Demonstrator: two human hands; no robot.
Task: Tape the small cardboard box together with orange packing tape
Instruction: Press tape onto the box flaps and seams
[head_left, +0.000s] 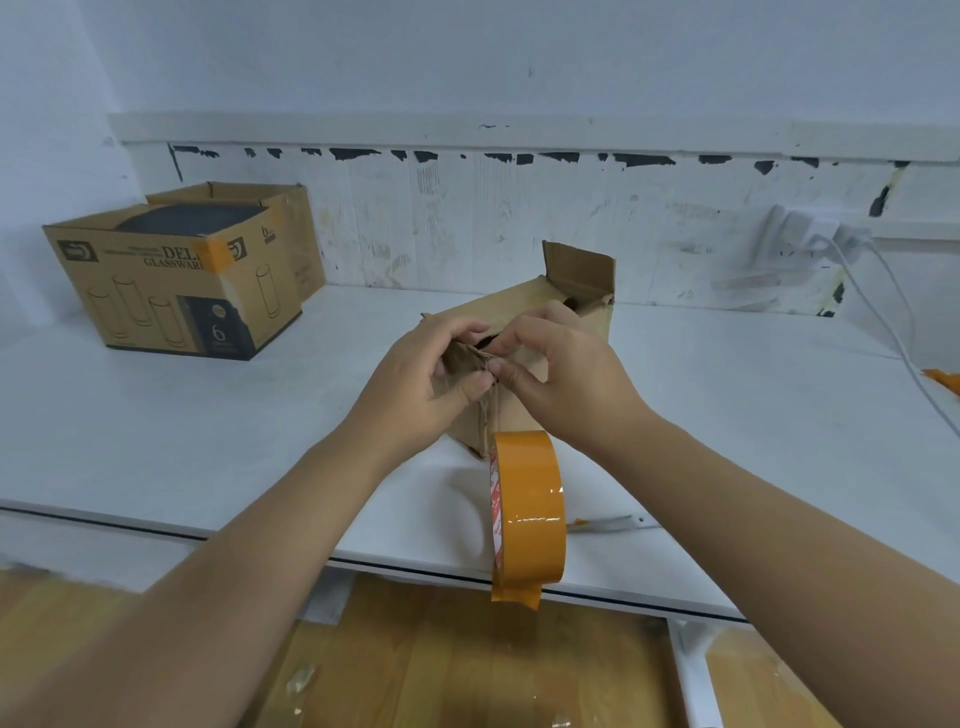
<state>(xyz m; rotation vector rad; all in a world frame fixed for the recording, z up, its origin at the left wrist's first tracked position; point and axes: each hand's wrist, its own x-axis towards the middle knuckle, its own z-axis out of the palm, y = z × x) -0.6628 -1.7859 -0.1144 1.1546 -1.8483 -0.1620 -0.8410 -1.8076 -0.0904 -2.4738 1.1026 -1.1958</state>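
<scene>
Small cardboard box sits at centre frame on the white table, far flap upright. Left hand and right hand both pinch the crumpled near flaps together at the box's near top edge. Orange packing tape roll hangs around the right wrist, loose end dangling. Glassware carton stands at upper left.

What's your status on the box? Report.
Left hand and right hand pinching small box near flaps. Far flap up. Orange tape roll hanging at right wrist. Nothing blocking.
</scene>
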